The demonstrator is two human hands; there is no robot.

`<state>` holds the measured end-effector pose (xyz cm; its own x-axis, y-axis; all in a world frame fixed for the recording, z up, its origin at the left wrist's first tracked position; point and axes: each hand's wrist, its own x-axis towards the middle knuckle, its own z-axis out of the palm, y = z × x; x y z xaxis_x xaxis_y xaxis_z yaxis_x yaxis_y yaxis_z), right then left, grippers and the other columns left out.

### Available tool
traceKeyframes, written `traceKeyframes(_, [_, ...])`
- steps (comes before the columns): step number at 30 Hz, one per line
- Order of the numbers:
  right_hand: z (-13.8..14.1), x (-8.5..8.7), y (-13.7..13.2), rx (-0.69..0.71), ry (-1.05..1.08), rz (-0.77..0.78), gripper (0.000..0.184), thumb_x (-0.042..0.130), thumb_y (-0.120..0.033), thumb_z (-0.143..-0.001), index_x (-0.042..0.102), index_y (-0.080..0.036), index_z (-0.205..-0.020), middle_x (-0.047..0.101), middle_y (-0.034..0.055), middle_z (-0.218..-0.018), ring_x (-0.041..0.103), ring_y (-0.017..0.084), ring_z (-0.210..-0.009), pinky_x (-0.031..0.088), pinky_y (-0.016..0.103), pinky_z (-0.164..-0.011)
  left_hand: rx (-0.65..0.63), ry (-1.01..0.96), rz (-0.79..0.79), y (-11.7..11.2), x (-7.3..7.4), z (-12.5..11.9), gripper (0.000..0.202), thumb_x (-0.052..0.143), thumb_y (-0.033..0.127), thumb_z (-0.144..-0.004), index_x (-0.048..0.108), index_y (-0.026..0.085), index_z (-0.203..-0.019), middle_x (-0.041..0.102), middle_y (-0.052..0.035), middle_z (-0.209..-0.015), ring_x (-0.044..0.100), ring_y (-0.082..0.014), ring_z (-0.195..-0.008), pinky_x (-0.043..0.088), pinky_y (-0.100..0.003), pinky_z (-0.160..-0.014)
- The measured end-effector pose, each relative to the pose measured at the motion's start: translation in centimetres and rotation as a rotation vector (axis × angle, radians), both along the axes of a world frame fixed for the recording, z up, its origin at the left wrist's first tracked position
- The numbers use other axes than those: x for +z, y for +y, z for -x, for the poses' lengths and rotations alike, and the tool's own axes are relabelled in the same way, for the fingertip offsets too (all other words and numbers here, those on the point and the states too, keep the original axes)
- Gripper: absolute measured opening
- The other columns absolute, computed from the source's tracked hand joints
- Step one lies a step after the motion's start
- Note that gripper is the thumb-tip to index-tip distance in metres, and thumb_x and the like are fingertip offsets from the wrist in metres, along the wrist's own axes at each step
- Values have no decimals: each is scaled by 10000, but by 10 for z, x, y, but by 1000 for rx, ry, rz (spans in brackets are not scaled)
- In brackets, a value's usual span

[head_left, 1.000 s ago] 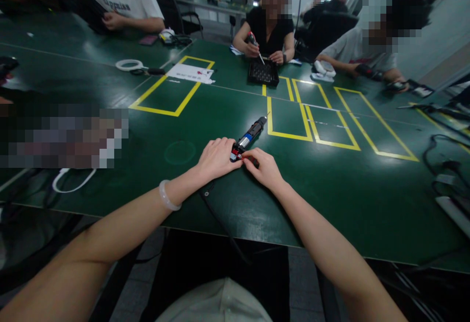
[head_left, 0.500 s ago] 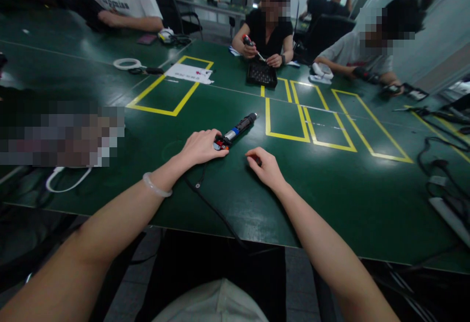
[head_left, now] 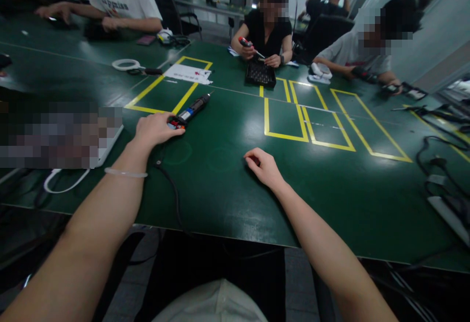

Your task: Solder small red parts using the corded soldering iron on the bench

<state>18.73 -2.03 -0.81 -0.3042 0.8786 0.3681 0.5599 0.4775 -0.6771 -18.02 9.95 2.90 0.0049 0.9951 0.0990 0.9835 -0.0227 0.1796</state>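
My left hand [head_left: 156, 128] is closed around the rear end of an electric screwdriver [head_left: 193, 110]. The tool is dark with a blue and silver band, and red and orange parts show at the grip. It lies slanted, its thin bit pointing away to the upper right. A black cord [head_left: 174, 185] trails from beneath my left hand over the near table edge. My right hand [head_left: 265, 166] rests on the green table [head_left: 227, 199], loosely curled with nothing visible in it. Its fingertips are partly hidden.
Yellow tape rectangles [head_left: 286, 137] mark the table. Across it, a person holds a red screwdriver [head_left: 245, 42] over a black tray [head_left: 260, 75]. A white paper [head_left: 187, 74] and a white-ringed tool [head_left: 126, 65] lie at far left. Cables [head_left: 436, 160] lie at right.
My left hand has moved left and slightly away from me with the electric screwdriver, dragging its cord along. My right hand has stayed in nearly the same place.
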Motion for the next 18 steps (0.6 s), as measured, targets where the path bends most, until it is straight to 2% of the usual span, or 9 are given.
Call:
traceKeyframes(4, [0,-1,0,15,-3,1,129,530,-227,-921,655,-195,-924,645,35,-860,586,153,-743,451,273,-698,80,46,4,0,5,21,766,642,694,-757,610,201,-1344,673,-96,-1113,572,-340,-1012,393,-458,-902])
traceKeyframes(8, [0,-1,1,18,-13,-2,130,531,-223,-922,657,-196,-915,643,32,-853,583,151,-740,450,271,-697,123,83,9,-4,6,29,757,584,697,-806,588,198,-1375,652,-89,-1083,560,-309,-963,397,-444,-884])
traceKeyframes(11, [0,-1,1,16,-18,-4,128,534,-229,-924,658,-198,-912,638,29,-844,576,147,-724,448,270,-688,137,77,-16,-9,6,26,739,604,681,-809,600,156,-1328,640,-99,-1080,554,-311,-978,384,-448,-909])
traceKeyframes(14, [0,0,0,15,-20,1,125,537,-228,-923,658,-202,-910,636,28,-842,572,146,-715,449,268,-681,107,62,-118,-14,7,19,717,661,627,-809,554,127,-1312,594,-128,-1201,522,-327,-1077,362,-453,-962])
traceKeyframes(18, [0,2,0,18,-16,-1,125,538,-217,-919,660,-197,-904,634,28,-831,572,145,-714,448,266,-681,32,64,-199,-18,7,12,556,660,557,-861,551,126,-1195,538,-123,-1266,472,-294,-1138,339,-408,-1008])
